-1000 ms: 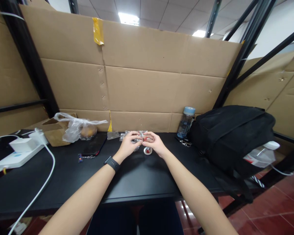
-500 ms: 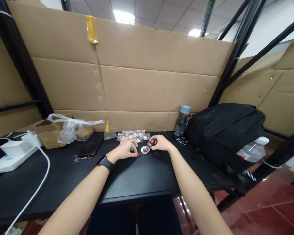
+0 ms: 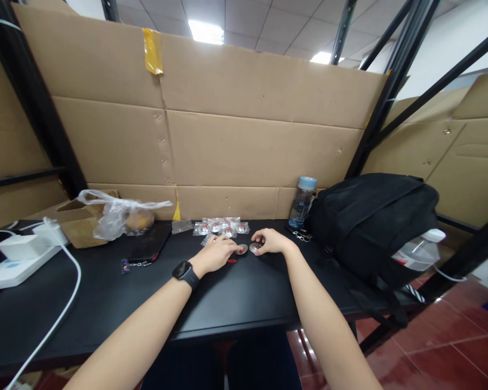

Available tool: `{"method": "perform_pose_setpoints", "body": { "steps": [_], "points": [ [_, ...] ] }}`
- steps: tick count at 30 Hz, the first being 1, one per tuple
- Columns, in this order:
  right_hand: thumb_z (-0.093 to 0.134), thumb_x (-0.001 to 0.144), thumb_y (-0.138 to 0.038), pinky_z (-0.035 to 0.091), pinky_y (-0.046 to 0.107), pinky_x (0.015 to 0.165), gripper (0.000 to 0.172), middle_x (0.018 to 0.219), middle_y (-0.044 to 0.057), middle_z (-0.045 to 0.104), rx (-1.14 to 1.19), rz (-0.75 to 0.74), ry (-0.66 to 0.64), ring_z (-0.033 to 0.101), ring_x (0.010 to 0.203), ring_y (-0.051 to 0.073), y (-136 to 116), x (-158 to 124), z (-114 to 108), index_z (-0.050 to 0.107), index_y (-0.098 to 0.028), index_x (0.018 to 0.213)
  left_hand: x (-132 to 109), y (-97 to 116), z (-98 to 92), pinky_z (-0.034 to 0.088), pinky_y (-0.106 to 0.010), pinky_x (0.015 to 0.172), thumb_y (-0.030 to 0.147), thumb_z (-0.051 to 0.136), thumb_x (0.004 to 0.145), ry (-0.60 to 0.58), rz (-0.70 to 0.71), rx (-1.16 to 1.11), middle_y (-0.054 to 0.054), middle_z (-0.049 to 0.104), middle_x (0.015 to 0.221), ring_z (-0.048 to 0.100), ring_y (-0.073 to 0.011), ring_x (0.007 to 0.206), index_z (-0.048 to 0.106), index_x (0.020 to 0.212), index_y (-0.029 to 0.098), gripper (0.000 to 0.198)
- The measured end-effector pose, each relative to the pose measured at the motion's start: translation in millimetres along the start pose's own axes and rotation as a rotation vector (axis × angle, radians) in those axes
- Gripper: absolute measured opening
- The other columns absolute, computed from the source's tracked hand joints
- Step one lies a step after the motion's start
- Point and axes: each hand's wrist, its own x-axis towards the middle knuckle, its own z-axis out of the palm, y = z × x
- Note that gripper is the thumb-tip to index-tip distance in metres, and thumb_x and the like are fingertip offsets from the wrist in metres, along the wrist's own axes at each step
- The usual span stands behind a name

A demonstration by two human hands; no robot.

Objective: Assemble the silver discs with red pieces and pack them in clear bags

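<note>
Both my hands rest on the black table (image 3: pixel 236 298) near its far edge. My left hand (image 3: pixel 215 253), with a black watch on the wrist, lies palm down, its fingertips on a small round silver disc with a red centre (image 3: pixel 241 249). A small red piece (image 3: pixel 230 260) shows under this hand. My right hand (image 3: pixel 270 241) has curled fingers touching a second silver disc (image 3: pixel 254 247). Just behind, several small clear bags with red and silver parts (image 3: pixel 222 226) lie in a row.
A black backpack (image 3: pixel 374 222) and a blue-capped water bottle (image 3: pixel 302 202) stand at the right. A phone (image 3: pixel 150 244), a plastic bag with food (image 3: pixel 126 216), a cardboard box (image 3: pixel 79 222) and a white power strip with cable (image 3: pixel 20 260) are at the left. Cardboard walls enclose the back.
The hands came down from working together above the table to resting on it. One silver disc lay between them half a second ago; now two discs lie side by side under the fingertips.
</note>
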Motion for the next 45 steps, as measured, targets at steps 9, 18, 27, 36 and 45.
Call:
{"method": "perform_pose_setpoints", "body": {
  "steps": [9, 18, 27, 36, 45],
  "points": [
    [0.093, 0.057, -0.038, 0.051, 0.032, 0.082, 0.055, 0.103, 0.005, 0.073, 0.203, -0.175, -0.008, 0.066, 0.095, 0.024, -36, 8, 26, 0.075, -0.023, 0.107, 5, 3, -4.7, 0.029, -0.045, 0.097, 0.026, 0.059, 0.093, 0.052, -0.113, 0.085, -0.005, 0.072, 0.096, 0.055, -0.0271, 0.105, 0.07, 0.082, 0.024, 0.016],
    [0.089, 0.066, -0.038, 0.054, 0.035, 0.086, 0.061, 0.104, 0.008, 0.071, 0.755, -0.147, 0.029, 0.069, 0.096, 0.023, -62, 17, 46, 0.064, -0.017, 0.118, 10, -10, -2.4, 0.045, -0.034, 0.087, 0.032, 0.056, 0.094, 0.339, -0.285, -0.369, -0.003, 0.074, 0.095, 0.066, -0.0209, 0.089, 0.069, 0.092, 0.02, 0.018],
    [0.089, 0.064, -0.034, 0.048, 0.025, 0.062, 0.049, 0.078, -0.001, 0.068, 0.335, -0.066, 0.159, 0.063, 0.065, 0.015, -41, 8, 19, 0.07, -0.016, 0.106, 2, -8, -17.0, 0.039, -0.036, 0.098, 0.025, 0.066, 0.087, 0.223, -0.155, -0.255, -0.001, 0.076, 0.093, 0.066, -0.0222, 0.095, 0.075, 0.087, 0.024, 0.009],
    [0.09, 0.057, -0.028, 0.046, 0.025, 0.066, 0.04, 0.083, 0.004, 0.072, -0.002, 0.074, -0.023, 0.063, 0.073, 0.018, -4, -1, 2, 0.079, -0.016, 0.094, -4, -2, -16.9, 0.03, -0.032, 0.094, 0.028, 0.082, 0.076, -0.077, -0.052, -0.171, 0.005, 0.076, 0.086, 0.065, -0.0196, 0.094, 0.078, 0.084, 0.032, 0.011],
    [0.082, 0.061, -0.019, 0.047, 0.023, 0.067, 0.042, 0.091, 0.003, 0.067, 0.007, 0.082, -0.064, 0.06, 0.072, 0.015, -3, -1, 7, 0.077, -0.017, 0.103, -9, -15, -21.6, 0.032, -0.033, 0.097, 0.021, 0.08, 0.07, -0.118, -0.117, -0.182, 0.005, 0.075, 0.073, 0.069, -0.0158, 0.075, 0.076, 0.077, 0.025, 0.009]
  ]
}}
